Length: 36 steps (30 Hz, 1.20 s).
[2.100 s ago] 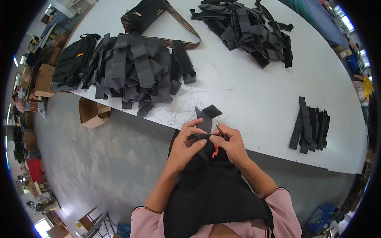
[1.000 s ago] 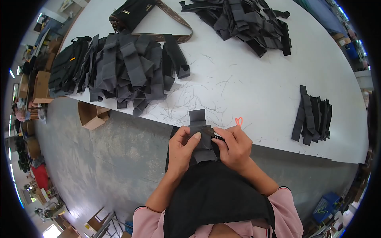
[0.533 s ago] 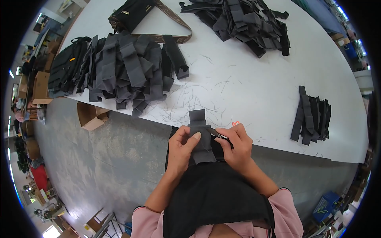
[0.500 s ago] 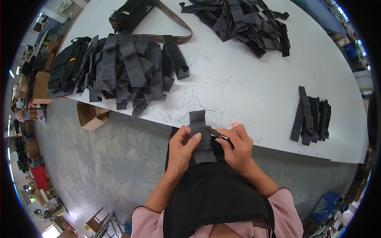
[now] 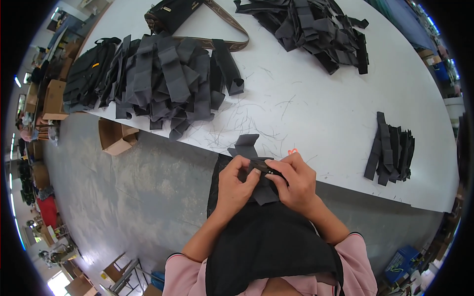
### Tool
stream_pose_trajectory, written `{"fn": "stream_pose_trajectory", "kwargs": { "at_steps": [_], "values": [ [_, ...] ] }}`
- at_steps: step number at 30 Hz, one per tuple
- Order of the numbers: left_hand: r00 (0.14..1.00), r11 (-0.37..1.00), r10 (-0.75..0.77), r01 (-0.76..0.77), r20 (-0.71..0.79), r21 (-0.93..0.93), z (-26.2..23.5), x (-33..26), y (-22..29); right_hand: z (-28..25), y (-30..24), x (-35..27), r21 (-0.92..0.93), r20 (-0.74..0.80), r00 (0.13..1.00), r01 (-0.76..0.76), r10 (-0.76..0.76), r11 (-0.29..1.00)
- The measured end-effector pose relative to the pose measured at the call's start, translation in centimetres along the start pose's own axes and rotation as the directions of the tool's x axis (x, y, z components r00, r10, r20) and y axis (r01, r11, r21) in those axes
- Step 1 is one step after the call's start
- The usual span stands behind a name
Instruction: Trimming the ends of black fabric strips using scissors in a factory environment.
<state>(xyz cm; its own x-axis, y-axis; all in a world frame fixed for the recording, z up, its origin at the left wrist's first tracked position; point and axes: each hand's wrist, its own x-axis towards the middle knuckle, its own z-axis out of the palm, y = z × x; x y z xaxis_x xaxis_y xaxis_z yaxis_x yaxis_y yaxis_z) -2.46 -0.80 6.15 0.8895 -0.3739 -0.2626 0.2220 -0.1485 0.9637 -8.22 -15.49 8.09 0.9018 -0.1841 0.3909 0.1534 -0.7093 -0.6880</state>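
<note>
At the table's near edge, my left hand [image 5: 236, 183] pinches a dark grey fabric strip [image 5: 246, 142] that looks folded where I grip it. Its upper end rests over the table edge and its lower end hangs above my black apron. My right hand [image 5: 296, 181] is closed around small dark thread snips [image 5: 266, 168], with an orange-red loop [image 5: 293, 151] showing behind the fingers. The blades point left and meet the strip close to my left thumb. Whether they are open or closed on a thread is too small to tell.
On the white table [image 5: 316, 128] lie a large heap of grey strips [image 5: 170, 79] at left, another heap [image 5: 316, 32] at the far side and a smaller stack [image 5: 390, 148] at right. A black backpack [image 5: 89, 74], a black bag [image 5: 173, 15], loose threads and a floor carton [image 5: 117, 135] are nearby.
My left hand has shifted right and the strip is now bent and folded rather than flat. The snips lie closer to my left fingertips. The whole view has turned slightly.
</note>
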Motion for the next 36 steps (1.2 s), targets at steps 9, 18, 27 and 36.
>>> {"fn": "stream_pose_trajectory", "kwargs": {
  "at_steps": [9, 18, 27, 36],
  "values": [
    [1.0, 0.996, 0.024, -0.025, 0.015, 0.091, 0.1, -0.1, 0.0, 0.6, -0.3, -0.6, -0.047, -0.022, 1.0, -0.022, 0.021, 0.999],
    [0.991, 0.987, -0.122, 0.128, 0.059, -0.095, -0.3, 0.0, 0.1, -0.3, 0.4, -0.8, 0.248, 0.062, 0.941, -0.336, 0.332, 0.908],
    [0.958, 0.928, -0.223, 0.265, 0.178, -0.261, -0.8, 0.5, -0.1, 0.5, 0.2, -0.6, 0.378, 0.233, 0.928, -0.36, 0.289, 0.853],
    [0.897, 0.812, -0.424, 0.438, 0.125, -0.386, 0.3, 1.0, -0.5, 3.7, 2.5, 0.9, 0.658, 0.644, 0.487, -0.746, 0.59, -0.104]
  ]
}}
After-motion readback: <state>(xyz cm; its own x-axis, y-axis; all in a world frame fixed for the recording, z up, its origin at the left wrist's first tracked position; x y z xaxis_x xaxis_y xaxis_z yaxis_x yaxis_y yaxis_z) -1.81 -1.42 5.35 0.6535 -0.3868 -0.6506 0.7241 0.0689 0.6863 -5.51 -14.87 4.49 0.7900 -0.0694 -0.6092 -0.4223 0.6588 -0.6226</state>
